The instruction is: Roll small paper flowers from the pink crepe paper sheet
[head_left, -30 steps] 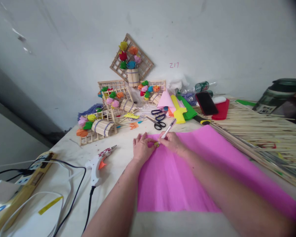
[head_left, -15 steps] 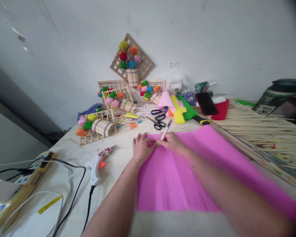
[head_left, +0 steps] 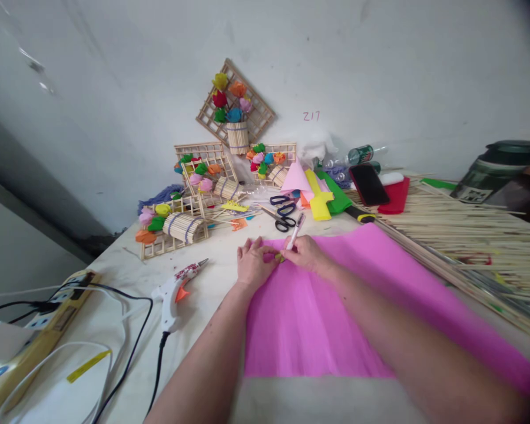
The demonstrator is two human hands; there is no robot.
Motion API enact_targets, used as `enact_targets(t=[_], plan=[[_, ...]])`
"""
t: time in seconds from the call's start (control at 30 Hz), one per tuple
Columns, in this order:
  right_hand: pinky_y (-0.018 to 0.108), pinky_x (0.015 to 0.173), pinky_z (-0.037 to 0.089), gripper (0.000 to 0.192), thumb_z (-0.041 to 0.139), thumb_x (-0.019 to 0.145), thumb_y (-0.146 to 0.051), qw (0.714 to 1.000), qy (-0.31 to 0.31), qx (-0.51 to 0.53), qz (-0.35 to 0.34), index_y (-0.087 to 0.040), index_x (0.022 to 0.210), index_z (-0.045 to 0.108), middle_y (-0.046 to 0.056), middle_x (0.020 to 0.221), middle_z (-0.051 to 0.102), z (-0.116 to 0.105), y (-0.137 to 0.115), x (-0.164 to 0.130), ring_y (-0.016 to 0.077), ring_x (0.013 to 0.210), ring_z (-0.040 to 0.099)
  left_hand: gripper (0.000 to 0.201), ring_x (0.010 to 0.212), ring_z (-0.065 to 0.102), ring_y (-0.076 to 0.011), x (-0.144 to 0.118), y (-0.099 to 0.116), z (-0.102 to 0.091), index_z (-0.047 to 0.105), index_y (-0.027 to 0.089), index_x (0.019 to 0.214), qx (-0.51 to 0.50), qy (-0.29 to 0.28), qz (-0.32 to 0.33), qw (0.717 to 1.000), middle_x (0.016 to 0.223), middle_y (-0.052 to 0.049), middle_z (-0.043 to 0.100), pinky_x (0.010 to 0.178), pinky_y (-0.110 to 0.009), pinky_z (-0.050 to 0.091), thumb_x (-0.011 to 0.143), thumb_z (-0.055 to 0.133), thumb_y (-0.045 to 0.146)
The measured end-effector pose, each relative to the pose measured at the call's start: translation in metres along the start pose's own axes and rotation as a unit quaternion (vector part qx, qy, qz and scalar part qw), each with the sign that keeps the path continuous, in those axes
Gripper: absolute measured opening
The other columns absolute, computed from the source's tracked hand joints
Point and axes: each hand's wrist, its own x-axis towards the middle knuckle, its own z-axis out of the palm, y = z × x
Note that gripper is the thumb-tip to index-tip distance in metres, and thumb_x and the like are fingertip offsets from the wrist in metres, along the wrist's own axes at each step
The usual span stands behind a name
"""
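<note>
The white pen (head_left: 295, 233) now stands more upright than a second ago, your right hand (head_left: 308, 253) wrapping its fingers round it over the pink sheet (head_left: 295, 330). Your left hand (head_left: 253, 262) lies partly spread at the sheet's far left corner, fingertips at a small yellow piece (head_left: 280, 257); whether they pinch it, I cannot tell.

Our right hand (head_left: 308, 254) holds the pen (head_left: 295, 232) over the paper (head_left: 309, 330); our left hand (head_left: 251, 265) lies just left of that grip, at the paper's far corner. Left of the grip lies the glue gun (head_left: 171, 303), the power strip (head_left: 68, 318) farther left. Just behind it we find scissors (head_left: 275, 219); farther behind, frames (head_left: 251, 85) with flowers (head_left: 234, 115). Behind and right are the phone (head_left: 370, 184), sticks (head_left: 463, 229) and jug (head_left: 497, 171).
</note>
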Motion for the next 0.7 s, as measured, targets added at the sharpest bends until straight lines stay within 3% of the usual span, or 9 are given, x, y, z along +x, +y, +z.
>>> enact_targets(t=[0.27, 0.37, 0.7], plan=[[0.02, 0.052, 0.036, 0.017, 0.052, 0.071, -0.028, 0.997, 0.04, 0.063, -0.005, -0.015, 0.061, 0.058, 0.001, 0.059, 0.059, 0.003, 0.004, -0.001, 0.0121, 0.056, 0.054, 0.031, 0.127, 0.024, -0.0259, 0.0, 0.001, 0.001, 0.063, 0.037, 0.093, 0.003, 0.001, -0.004, 1.0, 0.133, 0.003, 0.041, 0.102, -0.048, 0.016, 0.071, 0.052, 0.056], [0.02, 0.052, 0.035, 0.019, 0.052, 0.071, -0.03, 0.998, 0.027, 0.055, -0.006, -0.015, 0.061, 0.059, 0.001, 0.057, 0.06, 0.002, 0.0, -0.002, 0.0116, 0.055, 0.053, 0.031, 0.127, 0.024, -0.0251, -0.001, 0.001, -0.001, 0.062, 0.037, 0.095, 0.01, -0.006, -0.005, 1.0, 0.134, 0.004, 0.04, 0.102, -0.047, 0.016, 0.071, 0.052, 0.055], [0.022, 0.057, 0.04, 0.018, 0.055, 0.071, -0.03, 1.0, -0.013, 0.02, -0.01, -0.016, 0.066, 0.066, 0.003, 0.064, 0.065, -0.001, -0.007, -0.004, 0.014, 0.061, 0.058, 0.046, 0.131, 0.014, -0.0277, 0.002, -0.007, -0.017, 0.052, 0.043, 0.11, 0.042, -0.12, 0.03, 0.991, 0.14, 0.005, 0.028, 0.101, -0.054, 0.009, 0.065, 0.057, 0.05]])
